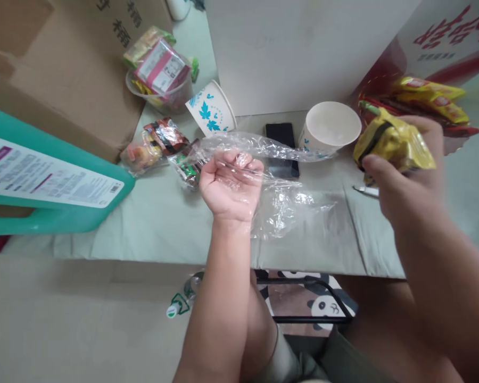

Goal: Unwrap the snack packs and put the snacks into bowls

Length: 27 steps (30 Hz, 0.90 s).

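My left hand (232, 183) is closed on a clear plastic bag (281, 210), which spreads to the right over the cloth-covered table (175, 229). In my right hand (407, 181), fingers wrapped round it, is a yellow snack packet (395, 141) with a dark stripe, raised above the table. A white paper bowl (331, 125) stands upright just left of that packet. Behind my left hand a second paper bowl (213, 111) with blue leaf prints lies tilted. Between the bowls, a dark phone (281, 143) lies partly under the bag.
Small wrapped snacks (155, 143) lie left of my left hand. A plastic tub (163, 96) of packets stands behind them. A green jug (56, 186) and a cardboard box (75, 64) fill the left. Yellow and red packets (431, 101) lie in a large bag at the right.
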Each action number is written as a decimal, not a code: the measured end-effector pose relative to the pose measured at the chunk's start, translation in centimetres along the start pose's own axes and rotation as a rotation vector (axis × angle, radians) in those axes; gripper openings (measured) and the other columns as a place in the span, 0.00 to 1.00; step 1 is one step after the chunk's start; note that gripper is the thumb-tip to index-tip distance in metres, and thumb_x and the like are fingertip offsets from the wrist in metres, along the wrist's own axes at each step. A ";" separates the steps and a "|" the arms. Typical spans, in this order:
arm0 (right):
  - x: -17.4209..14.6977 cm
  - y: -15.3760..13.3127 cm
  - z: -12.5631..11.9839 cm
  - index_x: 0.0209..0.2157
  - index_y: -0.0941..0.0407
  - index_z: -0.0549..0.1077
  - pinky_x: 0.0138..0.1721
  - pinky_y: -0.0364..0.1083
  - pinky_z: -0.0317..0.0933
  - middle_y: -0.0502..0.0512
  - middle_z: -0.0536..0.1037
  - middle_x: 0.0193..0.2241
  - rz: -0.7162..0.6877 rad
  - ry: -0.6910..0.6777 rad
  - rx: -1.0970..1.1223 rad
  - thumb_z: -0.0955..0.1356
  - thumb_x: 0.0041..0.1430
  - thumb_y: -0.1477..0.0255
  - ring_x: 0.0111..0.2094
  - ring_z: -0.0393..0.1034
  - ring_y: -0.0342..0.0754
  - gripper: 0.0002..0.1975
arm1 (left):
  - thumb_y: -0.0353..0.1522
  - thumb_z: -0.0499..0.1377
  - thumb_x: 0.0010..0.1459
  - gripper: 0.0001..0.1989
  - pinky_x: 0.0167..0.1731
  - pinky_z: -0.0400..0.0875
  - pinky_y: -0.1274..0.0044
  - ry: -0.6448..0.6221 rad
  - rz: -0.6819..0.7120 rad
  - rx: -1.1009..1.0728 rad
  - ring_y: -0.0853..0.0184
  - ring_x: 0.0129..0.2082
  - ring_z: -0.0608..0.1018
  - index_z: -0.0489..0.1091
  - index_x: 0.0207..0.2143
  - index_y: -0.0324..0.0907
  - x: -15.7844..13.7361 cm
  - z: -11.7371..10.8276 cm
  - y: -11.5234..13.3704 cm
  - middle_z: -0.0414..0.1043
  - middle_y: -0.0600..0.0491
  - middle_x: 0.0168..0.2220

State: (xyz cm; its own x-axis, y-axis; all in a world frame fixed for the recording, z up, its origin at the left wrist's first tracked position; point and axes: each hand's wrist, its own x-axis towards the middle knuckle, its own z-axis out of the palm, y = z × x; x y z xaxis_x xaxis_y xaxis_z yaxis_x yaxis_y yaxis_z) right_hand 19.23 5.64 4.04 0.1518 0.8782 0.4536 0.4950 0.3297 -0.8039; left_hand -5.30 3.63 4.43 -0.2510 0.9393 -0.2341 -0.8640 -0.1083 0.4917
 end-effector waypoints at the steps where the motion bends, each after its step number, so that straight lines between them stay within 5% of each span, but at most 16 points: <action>1: 1.5 0.1 0.2 0.51 0.49 0.71 0.48 0.58 0.68 0.60 0.78 0.48 -0.079 -0.022 -0.100 0.75 0.46 0.62 0.48 0.75 0.57 0.28 | 0.33 0.48 0.68 0.21 0.39 0.73 0.74 0.018 0.000 0.018 0.69 0.28 0.76 0.68 0.21 0.45 0.1 0.0 -0.1 0.72 0.54 0.25; 3: 4.5 -0.1 0.9 0.55 0.54 0.69 0.53 0.58 0.66 0.63 0.77 0.50 -0.131 -0.077 -0.281 0.74 0.48 0.65 0.49 0.74 0.56 0.31 | 0.34 0.49 0.68 0.20 0.39 0.74 0.74 0.037 -0.009 0.028 0.69 0.29 0.77 0.68 0.22 0.45 0.2 0.0 -0.3 0.73 0.54 0.26; 8: 7.1 -1.2 2.4 0.66 0.56 0.63 0.60 0.61 0.63 0.67 0.75 0.58 0.069 -0.391 -0.661 0.78 0.48 0.65 0.58 0.71 0.61 0.45 | 0.35 0.49 0.67 0.20 0.38 0.74 0.72 0.022 -0.073 -0.014 0.68 0.30 0.78 0.67 0.22 0.44 0.3 -0.3 -0.3 0.73 0.53 0.25; 14: 6.7 -0.9 3.1 0.59 0.59 0.72 0.62 0.57 0.61 0.66 0.77 0.56 -0.077 -0.330 -0.726 0.75 0.54 0.68 0.61 0.70 0.60 0.30 | 0.36 0.50 0.68 0.19 0.37 0.75 0.73 0.029 -0.059 0.018 0.69 0.28 0.78 0.67 0.22 0.44 0.2 -1.1 0.6 0.73 0.54 0.25; 21: 12.4 1.6 5.1 0.65 0.54 0.69 0.62 0.57 0.56 0.64 0.70 0.64 -0.185 -0.665 -0.906 0.78 0.50 0.66 0.65 0.64 0.61 0.40 | 0.36 0.49 0.67 0.17 0.39 0.75 0.70 0.004 -0.068 -0.014 0.65 0.32 0.79 0.68 0.25 0.45 0.2 -0.8 0.0 0.73 0.53 0.26; 27: 13.0 1.9 6.3 0.62 0.56 0.73 0.60 0.56 0.55 0.61 0.74 0.61 -0.292 -0.763 -0.995 0.76 0.50 0.63 0.65 0.63 0.59 0.36 | 0.36 0.48 0.67 0.19 0.37 0.74 0.72 0.046 -0.097 0.026 0.68 0.29 0.77 0.64 0.22 0.44 0.3 -0.1 -0.3 0.72 0.53 0.26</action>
State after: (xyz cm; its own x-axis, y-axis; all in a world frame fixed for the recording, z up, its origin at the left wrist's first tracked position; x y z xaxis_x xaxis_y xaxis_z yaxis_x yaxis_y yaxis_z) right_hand 16.78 19.84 6.01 -0.4317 0.9013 -0.0355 0.8987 0.4331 0.0681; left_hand -5.16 3.90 4.18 -0.1864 0.9291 -0.3195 -0.8739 -0.0082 0.4859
